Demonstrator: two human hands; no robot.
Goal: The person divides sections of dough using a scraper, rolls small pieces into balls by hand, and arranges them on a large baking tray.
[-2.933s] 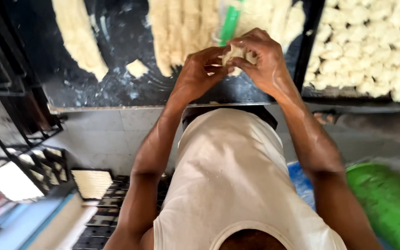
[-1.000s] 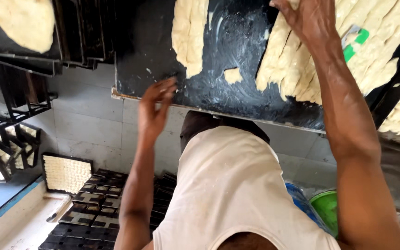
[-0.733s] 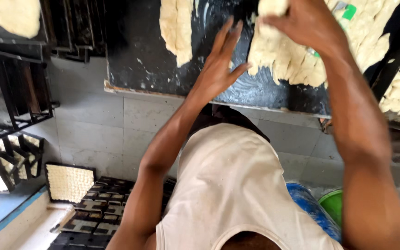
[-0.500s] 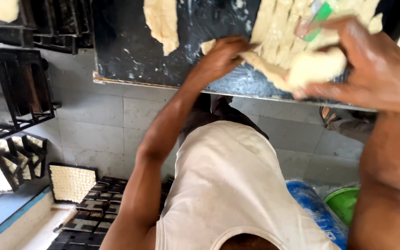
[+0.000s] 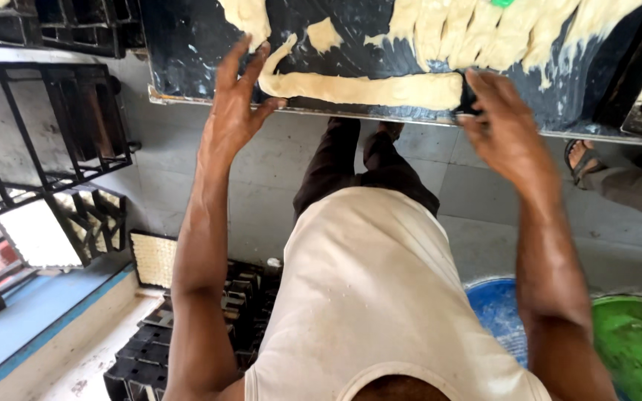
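Two hands flank one long dough strip (image 5: 365,89) on the dark table (image 5: 187,67): left hand (image 5: 235,104) at 9 o'clock, right hand (image 5: 503,126) at 3, fingers spread flat, gripping nothing. Dough looks soft, sticky (tears easily), so lift w/ both ends supported.

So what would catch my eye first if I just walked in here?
Probably the long rope of dough stretched along the near edge of the dark worktop, with the left hand at one end and the right hand at the other. Behind it, more dough strips lie side by side. On the floor lower right sit a blue tub and a green tub.
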